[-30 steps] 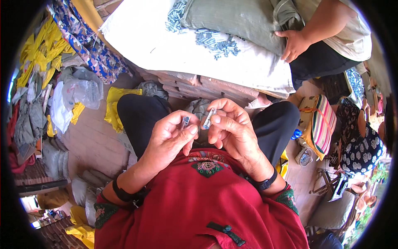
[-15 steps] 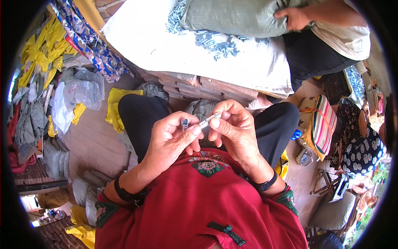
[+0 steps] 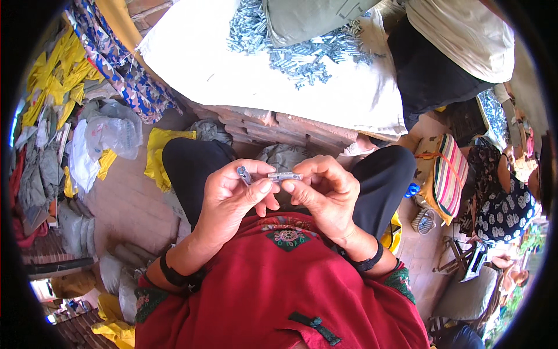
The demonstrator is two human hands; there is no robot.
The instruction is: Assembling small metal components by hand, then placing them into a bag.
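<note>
Above my lap, a small pale, see-through tube-like piece (image 3: 283,176) lies level between the fingertips of both hands. My left hand (image 3: 226,195) pinches its left end with thumb and finger. A second small piece, a blue-grey cylinder (image 3: 244,174), sticks up between the fingers of that same hand. My right hand (image 3: 328,192) is closed on the other end of the pale piece with thumb and forefinger. A heap of similar small blue-grey pieces (image 3: 317,58) is spread on a white sheet (image 3: 197,64) ahead of me.
Bricks (image 3: 261,125) support the sheet. A grey-green sack (image 3: 302,23) lies over the heap, beside a person in black trousers (image 3: 430,70). Yellow cloth (image 3: 160,151) and plastic bags (image 3: 116,134) lie at left; a striped cushion (image 3: 447,171) and another person (image 3: 503,198) are at right.
The pale piece has turned from slanted to level between my hands. The sack has shifted up, showing more small pieces, and the other person's hand has left view.
</note>
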